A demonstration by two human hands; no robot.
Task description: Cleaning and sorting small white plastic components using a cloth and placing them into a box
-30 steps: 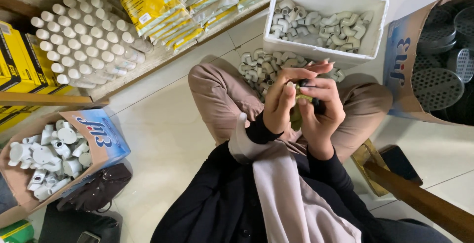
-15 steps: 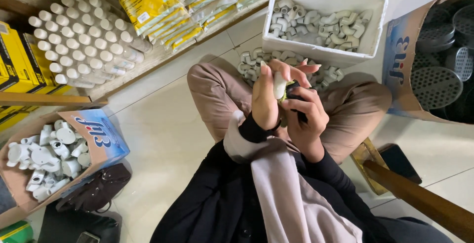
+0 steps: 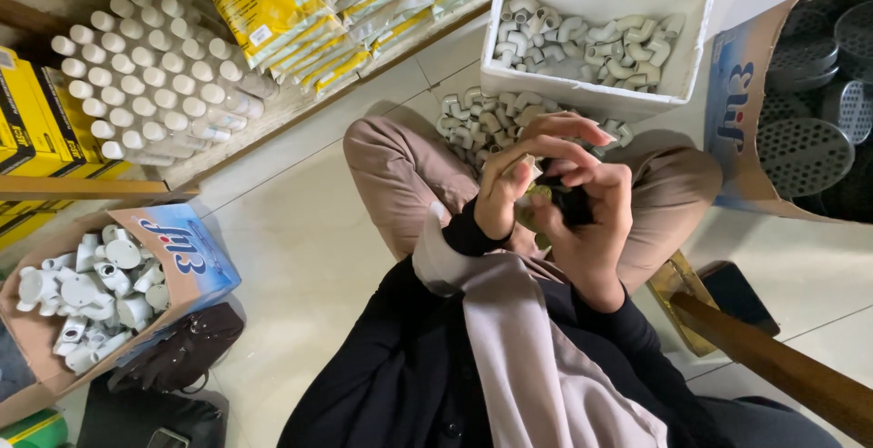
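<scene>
- Two hands meet over the lap of a person sitting cross-legged on the tiled floor. The left hand [image 3: 509, 189] curls its fingers around one small pale fitting [image 3: 526, 168], thumb and fingertips pinching it.
- The right hand [image 3: 591, 221] closes around one dark object [image 3: 571, 204] pressed against the fitting; what it is cannot be told, as the fingers hide most of it.
- A yellowish bit [image 3: 532, 216] shows between the two palms, too hidden to name.
- Just beyond the knees, one loose pile [image 3: 482, 120] of white elbow fittings lies on the floor, too many and too overlapped to count.
- Behind the pile stands one white foam box [image 3: 591, 93], roughly half full of the same white elbows.
- At the person's left, one open carton [image 3: 195, 271] holds white caps and tees, jumbled.
- Beside it lies one dark bag [image 3: 182, 352].
- At the right, one larger carton [image 3: 741, 130] lies on its side and holds stacks of round grey perforated discs; four stacks show at least.
- One dark phone [image 3: 737, 298] lies on the floor near a wooden rail [image 3: 773, 366].
- Farther left, one bundle of white tubes [image 3: 150, 75] lies with its ends toward the camera, several dozen in rows.
- Yellow packets [image 3: 300, 11] are stacked at the far edge; yellow boxes [image 3: 36, 130] sit at the far left.
</scene>
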